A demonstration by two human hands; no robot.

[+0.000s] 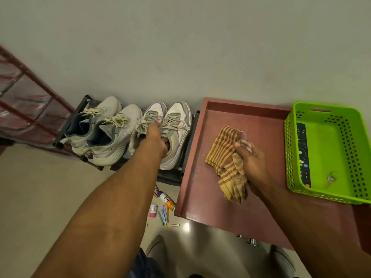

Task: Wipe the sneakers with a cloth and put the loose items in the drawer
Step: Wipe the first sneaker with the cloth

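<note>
**On the shoe rack: wiping about to start, floor items still waiting**

On the low rack (90,121) against the wall stand four sneakers in a row. The left hand (155,137) reaches into the third one, the left sneaker (144,125) of the right-hand pair, with its fingers hidden inside the opening, curled around the collar as far as can be judged. Its mate (176,135) sits touching it on the right, and the greyer pair (104,129) stands just beside on the left.

The right hand (251,159) grips a bunched yellow-and-maroon striped cloth (226,157), holding it over the maroon tabletop (200,177), well apart from the shoes. The cloth touches no sneaker, so the wiping looks not yet begun, or at most barely under way; whether any shoe is already clean cannot be told.

Loose items (163,207) lie on the floor by the tabletop's corner: a glue bottle, a small pink container and several sticks or markers. A green basket (351,137) on the tabletop holds a remote and keys. No open drawer shows, so tidying seems wholly left to do.
</note>
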